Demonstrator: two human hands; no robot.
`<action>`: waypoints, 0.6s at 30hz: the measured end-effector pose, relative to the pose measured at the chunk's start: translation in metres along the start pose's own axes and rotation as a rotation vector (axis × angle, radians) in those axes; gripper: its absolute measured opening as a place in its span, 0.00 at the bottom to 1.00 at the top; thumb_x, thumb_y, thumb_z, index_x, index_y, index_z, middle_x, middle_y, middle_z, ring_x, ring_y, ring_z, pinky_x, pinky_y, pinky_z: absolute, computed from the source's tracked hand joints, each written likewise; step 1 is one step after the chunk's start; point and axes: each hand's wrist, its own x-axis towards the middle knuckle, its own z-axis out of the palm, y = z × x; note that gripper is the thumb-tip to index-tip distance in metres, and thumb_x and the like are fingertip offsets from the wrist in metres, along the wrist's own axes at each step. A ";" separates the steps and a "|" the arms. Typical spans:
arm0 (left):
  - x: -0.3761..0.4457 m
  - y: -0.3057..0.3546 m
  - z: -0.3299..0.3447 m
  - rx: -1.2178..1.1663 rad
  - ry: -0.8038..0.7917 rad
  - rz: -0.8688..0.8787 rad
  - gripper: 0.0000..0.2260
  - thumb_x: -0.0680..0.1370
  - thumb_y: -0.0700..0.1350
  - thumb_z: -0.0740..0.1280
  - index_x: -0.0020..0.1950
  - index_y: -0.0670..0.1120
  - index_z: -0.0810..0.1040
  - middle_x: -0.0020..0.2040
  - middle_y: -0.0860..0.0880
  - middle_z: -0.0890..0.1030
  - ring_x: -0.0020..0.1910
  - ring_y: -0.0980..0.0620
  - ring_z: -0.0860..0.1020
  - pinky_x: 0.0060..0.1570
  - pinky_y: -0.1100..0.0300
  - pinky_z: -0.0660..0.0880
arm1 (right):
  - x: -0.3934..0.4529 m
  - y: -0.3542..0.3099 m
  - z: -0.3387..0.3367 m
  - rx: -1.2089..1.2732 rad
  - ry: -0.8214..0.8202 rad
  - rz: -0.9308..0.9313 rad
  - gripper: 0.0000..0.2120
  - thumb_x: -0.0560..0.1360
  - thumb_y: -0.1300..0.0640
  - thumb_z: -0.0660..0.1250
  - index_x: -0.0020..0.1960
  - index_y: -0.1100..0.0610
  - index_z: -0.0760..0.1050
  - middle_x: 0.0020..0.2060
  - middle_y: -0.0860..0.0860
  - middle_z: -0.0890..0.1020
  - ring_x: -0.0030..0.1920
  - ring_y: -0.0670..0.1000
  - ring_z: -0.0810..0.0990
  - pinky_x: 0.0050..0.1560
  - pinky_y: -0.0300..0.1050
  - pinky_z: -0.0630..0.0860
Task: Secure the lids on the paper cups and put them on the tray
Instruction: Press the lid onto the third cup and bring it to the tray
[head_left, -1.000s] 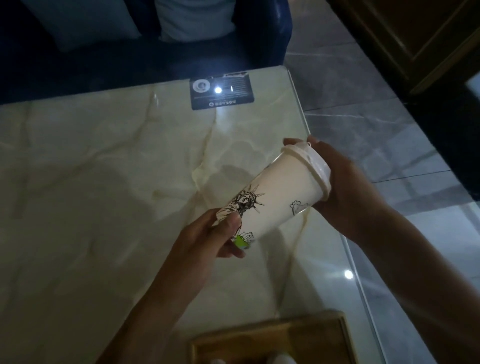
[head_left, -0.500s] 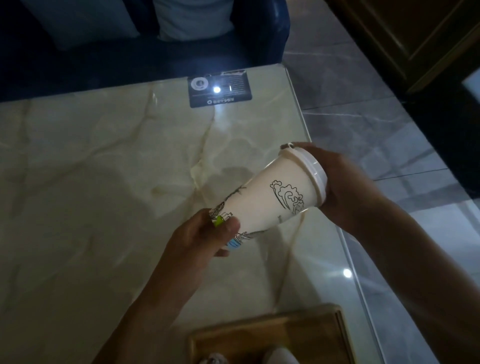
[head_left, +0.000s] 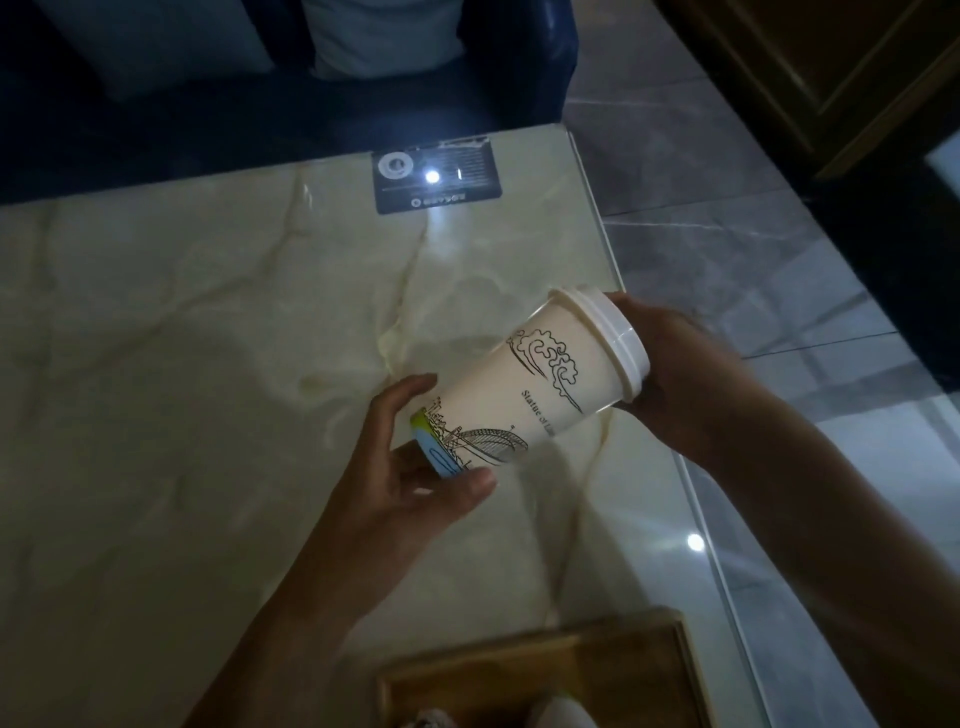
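We note the paper cup (head_left: 524, 395) held tilted above the counter (head_left: 182, 338), beyond the tray (head_left: 535, 670), left hand (head_left: 410, 483) grip pinching its base, right hand (head_left: 680, 374) grip cupping the lid (head_left: 608, 338); we advise pressing evenly around the rim until fully seated.

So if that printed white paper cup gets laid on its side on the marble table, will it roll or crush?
The printed white paper cup tapers toward its base, so it would probably roll in a curve. Thin paper walls likely dent under a hard grip. The white plastic lid probably stiffens the rim.
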 end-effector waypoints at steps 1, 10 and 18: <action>0.000 -0.001 0.000 -0.004 -0.010 0.006 0.39 0.60 0.66 0.81 0.68 0.68 0.70 0.56 0.52 0.87 0.49 0.46 0.88 0.44 0.60 0.82 | 0.006 0.004 -0.004 0.036 0.004 -0.002 0.13 0.85 0.70 0.59 0.64 0.59 0.77 0.39 0.46 0.80 0.33 0.36 0.83 0.33 0.29 0.76; 0.005 -0.001 0.001 -0.064 0.062 0.027 0.20 0.67 0.59 0.75 0.58 0.63 0.80 0.51 0.47 0.89 0.47 0.46 0.88 0.43 0.55 0.84 | 0.012 0.010 -0.015 -0.014 0.008 -0.028 0.13 0.84 0.57 0.64 0.60 0.51 0.86 0.53 0.55 0.89 0.52 0.55 0.88 0.45 0.49 0.85; 0.008 0.002 -0.002 -0.073 0.117 0.004 0.19 0.66 0.65 0.74 0.55 0.63 0.83 0.54 0.51 0.88 0.50 0.47 0.87 0.49 0.46 0.82 | 0.021 0.019 -0.016 0.082 -0.057 -0.054 0.14 0.77 0.53 0.66 0.55 0.51 0.89 0.47 0.55 0.89 0.46 0.52 0.90 0.45 0.50 0.86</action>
